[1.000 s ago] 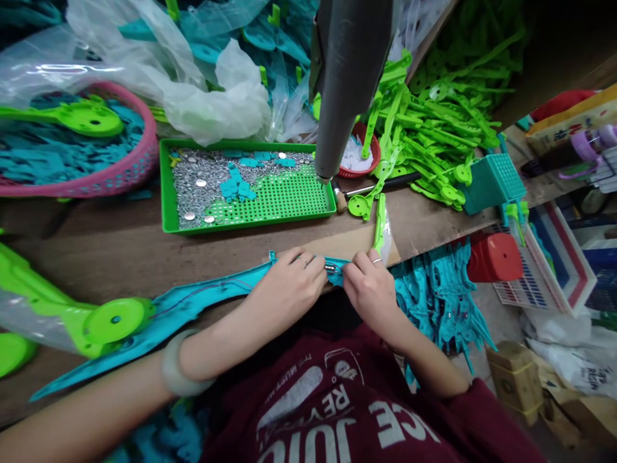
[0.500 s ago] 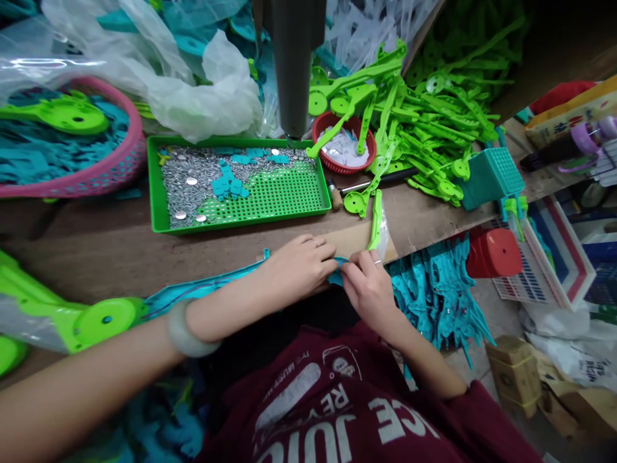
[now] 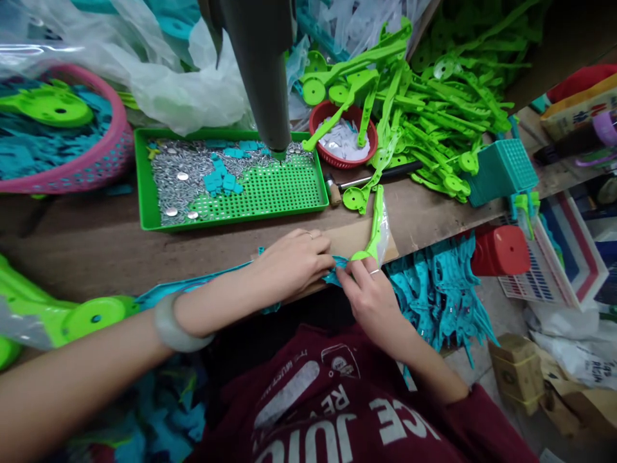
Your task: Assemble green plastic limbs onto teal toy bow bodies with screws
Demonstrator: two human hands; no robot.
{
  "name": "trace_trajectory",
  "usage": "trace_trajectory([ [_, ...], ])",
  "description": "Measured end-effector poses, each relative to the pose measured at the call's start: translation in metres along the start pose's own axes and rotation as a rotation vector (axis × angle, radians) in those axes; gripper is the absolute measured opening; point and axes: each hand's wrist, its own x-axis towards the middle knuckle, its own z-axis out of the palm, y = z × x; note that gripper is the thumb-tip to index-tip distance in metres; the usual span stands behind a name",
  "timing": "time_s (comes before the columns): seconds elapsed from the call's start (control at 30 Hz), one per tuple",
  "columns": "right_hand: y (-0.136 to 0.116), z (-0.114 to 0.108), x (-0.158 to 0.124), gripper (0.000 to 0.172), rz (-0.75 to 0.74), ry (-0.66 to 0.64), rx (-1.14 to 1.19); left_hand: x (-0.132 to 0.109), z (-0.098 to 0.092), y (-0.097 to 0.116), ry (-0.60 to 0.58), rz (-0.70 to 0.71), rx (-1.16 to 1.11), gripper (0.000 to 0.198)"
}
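A long blue plastic part [image 3: 183,289] lies along the bench's front edge, running under my left forearm to both hands. My left hand [image 3: 301,257] is closed on it, knuckles up, fingertips partly hidden. Close by on the right, my right hand [image 3: 369,289] pinches the blue part's right end between thumb and fingers. Anything small between the fingertips is hidden. Just beyond my right hand, a green plastic arm piece [image 3: 375,225] rests on a brown cardboard sheet [image 3: 340,238], with clear plastic beside it.
A green tray [image 3: 231,222] holds screws and small blue pieces. Above it hangs a dark powered-tool-like shaft [image 3: 270,96]. Nearby are a red bowl [image 3: 344,161] of white pieces, a hammer [image 3: 357,183], heaped green parts [image 3: 434,122], a pink basket [image 3: 118,138] and a red stool [image 3: 501,251].
The view has shifted slightly, and the hanging dark shaft now leans over the tray. Both hands stay on the blue part; my right hand has moved slightly lower.
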Motion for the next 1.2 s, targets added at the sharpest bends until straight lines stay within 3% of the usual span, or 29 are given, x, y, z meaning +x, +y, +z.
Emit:
trace_trajectory([
  [0.23,-0.035,0.0,-0.012,0.037,0.116,0.084,-0.02,0.002,-0.001,-0.001,-0.014,-0.011,-0.028,0.019],
  [0.43,-0.028,0.018,-0.017,0.029,0.037,0.326,0.071,0.001,-0.001,0.001,-0.017,-0.043,-0.017,0.018],
  [0.63,-0.029,0.029,-0.015,0.026,0.035,0.418,0.081,0.002,-0.002,-0.002,-0.034,-0.044,-0.069,0.019],
  [0.97,-0.042,0.038,-0.016,0.029,0.167,0.456,0.132,0.005,-0.003,-0.002,-0.018,-0.022,-0.074,0.022],
  [1.2,-0.055,0.03,-0.015,0.028,0.259,0.399,0.12,0.002,0.016,0.001,0.05,-0.05,-0.058,0.025],
])
